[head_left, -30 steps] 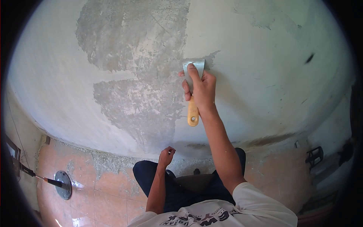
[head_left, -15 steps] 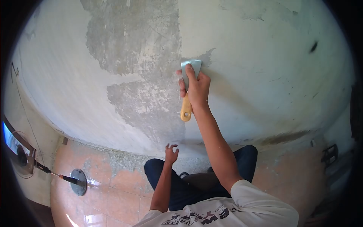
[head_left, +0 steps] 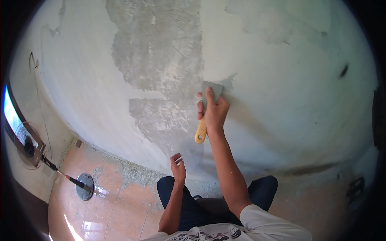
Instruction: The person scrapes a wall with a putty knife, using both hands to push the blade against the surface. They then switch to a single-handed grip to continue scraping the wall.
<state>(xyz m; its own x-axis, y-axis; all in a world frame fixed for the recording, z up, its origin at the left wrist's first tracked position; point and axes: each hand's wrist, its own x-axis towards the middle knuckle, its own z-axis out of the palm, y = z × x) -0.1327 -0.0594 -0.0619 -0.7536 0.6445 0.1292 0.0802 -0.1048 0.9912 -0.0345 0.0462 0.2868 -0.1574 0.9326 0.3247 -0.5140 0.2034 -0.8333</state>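
The right hand [head_left: 215, 112] is closed around a scraper [head_left: 207, 108], forefinger laid up along the steel blade, which lies flat against the wall [head_left: 289, 92]. The blade is broad and grey, squared at the top; the handle is pale orange wood with a hole in its end, sticking out below the fist. The blade's top edge sits just at the right border of the bare patch [head_left: 161, 72], where a small grey spur pokes into the paint.

That patch is rough grey render, flecked white, running from the top of the wall down to left of the scraper and narrowing toward the floor. Right of the scraper the paint is pale, smooth and unbroken over a wide stretch, with one dark mark far off.

The left hand [head_left: 177, 166] hangs below the scraper, fingers loosely spread, holding nothing, near the wall's foot. Grit lies along that foot on the tiles [head_left: 116, 201]. A fan [head_left: 28, 148] stands well left of the patch, its round base on the tiles.
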